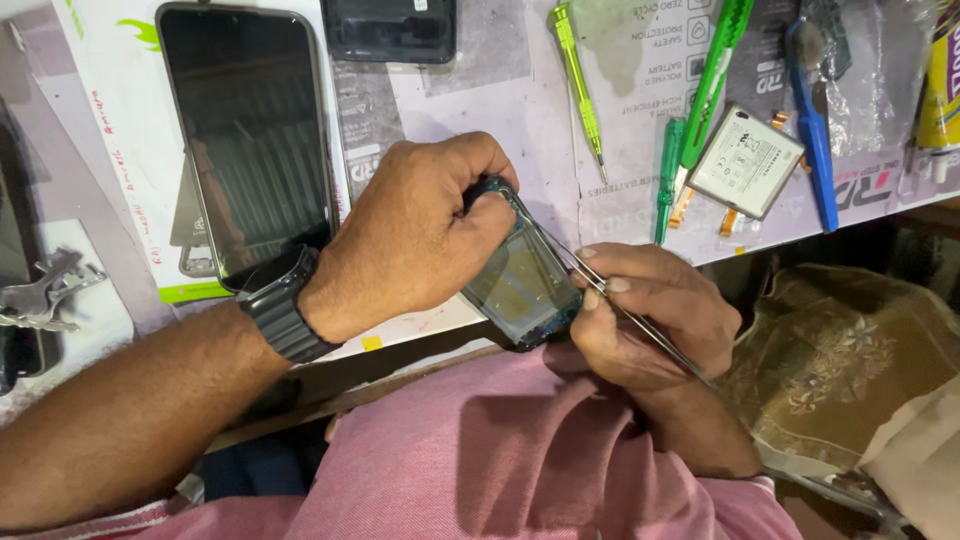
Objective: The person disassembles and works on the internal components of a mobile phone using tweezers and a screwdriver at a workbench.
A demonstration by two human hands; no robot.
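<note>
A cluttered workbench [480,110] fills the top of the view, its surface covered with flat printed paper sheets in white and grey. Near its front edge the left hand [420,235] is clamped around a small opened phone body [520,275], a dark rounded frame with a dull greenish inner panel, tilted and held just off the bench edge above the person's lap. A chunky black wristwatch [283,308] sits on that wrist. The right hand [645,315] pinches thin metal tweezers [610,300] between thumb and forefinger; their slim tips reach onto the upper edge of the phone body, though what they touch there is too small to tell.

On the bench to the left lies a large smartphone [250,140], face up, its glossy black glass reflecting the room. Above the hands sits another dark, rectangular device [390,28], cut off by the frame. To the right lie a slim yellow-green screwdriver [578,85], a longer green tool [710,85], a flat pale battery pack [745,160] with copper-coloured tabs, and a blue-handled brush [812,120]. A bunch of metal keys [40,290] rests at the far left. The person wears a pink woven shirt [500,460], and a brown embroidered cushion [850,360] lies beside them, below the bench.
</note>
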